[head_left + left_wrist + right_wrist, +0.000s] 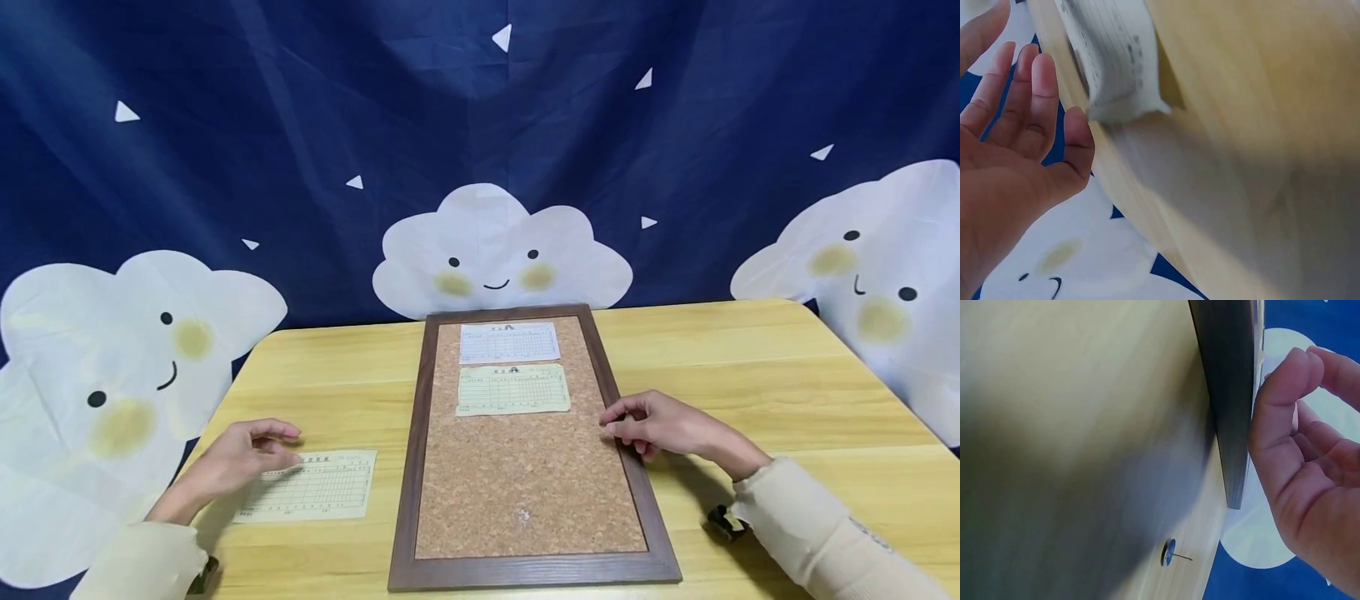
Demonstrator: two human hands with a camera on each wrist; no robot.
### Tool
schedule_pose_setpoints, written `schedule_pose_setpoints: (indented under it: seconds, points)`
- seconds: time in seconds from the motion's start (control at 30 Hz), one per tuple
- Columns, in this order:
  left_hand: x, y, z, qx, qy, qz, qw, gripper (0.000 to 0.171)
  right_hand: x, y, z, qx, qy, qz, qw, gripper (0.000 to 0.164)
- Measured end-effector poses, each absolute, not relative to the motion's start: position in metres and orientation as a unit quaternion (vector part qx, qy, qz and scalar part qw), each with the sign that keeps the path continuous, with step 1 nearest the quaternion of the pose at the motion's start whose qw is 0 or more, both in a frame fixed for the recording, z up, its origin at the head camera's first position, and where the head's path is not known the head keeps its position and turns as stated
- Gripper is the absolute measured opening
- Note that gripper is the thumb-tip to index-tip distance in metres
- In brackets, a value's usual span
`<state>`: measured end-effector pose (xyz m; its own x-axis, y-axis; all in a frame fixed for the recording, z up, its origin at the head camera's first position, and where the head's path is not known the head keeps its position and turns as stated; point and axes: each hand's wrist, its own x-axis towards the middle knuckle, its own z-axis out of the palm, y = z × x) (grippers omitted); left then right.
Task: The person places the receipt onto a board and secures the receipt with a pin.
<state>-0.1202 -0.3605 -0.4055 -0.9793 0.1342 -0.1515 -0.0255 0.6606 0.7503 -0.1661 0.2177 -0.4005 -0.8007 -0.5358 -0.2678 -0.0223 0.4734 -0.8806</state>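
A cork board with a dark brown frame lies on the table. Two printed paper slips are on its upper part, a white slip above a pale green slip. My left hand hovers with loosely bent fingers over the left part of another printed slip, whose end looks curved in the left wrist view. At the board's right edge is my right hand, thumb and forefinger bent close together, with nothing visible between them. Near it a thumbtack lies on the table.
The light wooden table reaches out on both sides of the board. Behind it hangs a dark blue curtain with white clouds. A small dark device is at my right cuff.
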Motion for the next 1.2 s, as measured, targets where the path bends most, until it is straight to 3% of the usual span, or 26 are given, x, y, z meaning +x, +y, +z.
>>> schedule_pose_setpoints:
  seconds: [0.4, 0.63, 1.2]
  points:
    - [-0.115, -0.385, -0.410, 0.009, 0.939, 0.335, 0.083, 0.041, -0.163, 0.225, -0.406, -0.164, 0.788, -0.522, 0.283, 0.026]
    - [-0.113, -0.389, -0.409, -0.004, 0.936, 0.339, 0.095, 0.042, -0.163, 0.229, -0.410, -0.177, 0.787, -0.521, 0.280, 0.034]
    - [-0.115, -0.392, -0.413, -0.025, 0.929, 0.351, 0.115, 0.026, -0.161, 0.229, -0.413, -0.165, 0.785, -0.529, 0.275, 0.036]
